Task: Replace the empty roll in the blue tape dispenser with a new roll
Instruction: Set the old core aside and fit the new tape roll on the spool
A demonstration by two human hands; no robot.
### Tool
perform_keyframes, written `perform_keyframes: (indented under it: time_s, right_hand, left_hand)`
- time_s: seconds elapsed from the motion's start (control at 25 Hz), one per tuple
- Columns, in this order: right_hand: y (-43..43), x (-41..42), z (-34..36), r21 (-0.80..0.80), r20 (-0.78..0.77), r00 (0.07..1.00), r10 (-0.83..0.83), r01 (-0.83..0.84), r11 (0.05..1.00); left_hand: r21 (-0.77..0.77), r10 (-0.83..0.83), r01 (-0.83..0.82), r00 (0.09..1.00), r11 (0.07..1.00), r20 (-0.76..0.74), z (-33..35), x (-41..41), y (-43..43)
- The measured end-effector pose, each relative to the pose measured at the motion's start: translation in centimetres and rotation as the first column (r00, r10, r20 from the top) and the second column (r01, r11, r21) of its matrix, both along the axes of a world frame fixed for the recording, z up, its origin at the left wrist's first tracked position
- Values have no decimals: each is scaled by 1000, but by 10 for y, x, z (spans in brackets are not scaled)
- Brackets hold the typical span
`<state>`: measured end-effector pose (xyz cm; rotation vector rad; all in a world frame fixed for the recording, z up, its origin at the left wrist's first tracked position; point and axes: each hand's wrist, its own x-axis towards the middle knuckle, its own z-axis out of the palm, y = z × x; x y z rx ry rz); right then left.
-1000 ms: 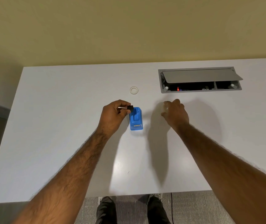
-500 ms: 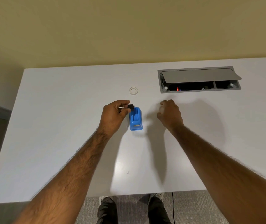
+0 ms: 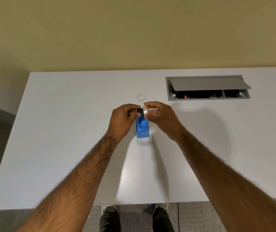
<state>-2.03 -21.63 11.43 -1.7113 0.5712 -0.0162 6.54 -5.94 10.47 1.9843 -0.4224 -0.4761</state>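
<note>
one roll [image 3: 145, 110] in right grip [image 3: 161, 115], spindle [image 3: 140, 111] in left grip [image 3: 123, 117]

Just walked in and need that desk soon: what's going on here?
A person is reloading the blue tape dispenser, which stands on the table. Over its far end, the left hand pinches the black spindle while the right hand holds the new roll at the spindle's end. The empty core lies farther back. Nothing is seated in the dispenser yet.
</note>
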Motion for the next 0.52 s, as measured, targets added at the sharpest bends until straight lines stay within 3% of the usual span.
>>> perform_keyframes:
  time_s: [0.2, 0.52]
  right_hand:
    - [3, 3, 4, 118, 38, 999, -25, 21, 993]
    - [4, -1, 3, 130, 52, 999, 10, -17, 991]
  left_hand:
    - [-8, 11, -11, 1000, 1000, -11, 3, 2, 2]
    - [-32, -9, 8, 1000, 999, -13, 2, -4, 3]
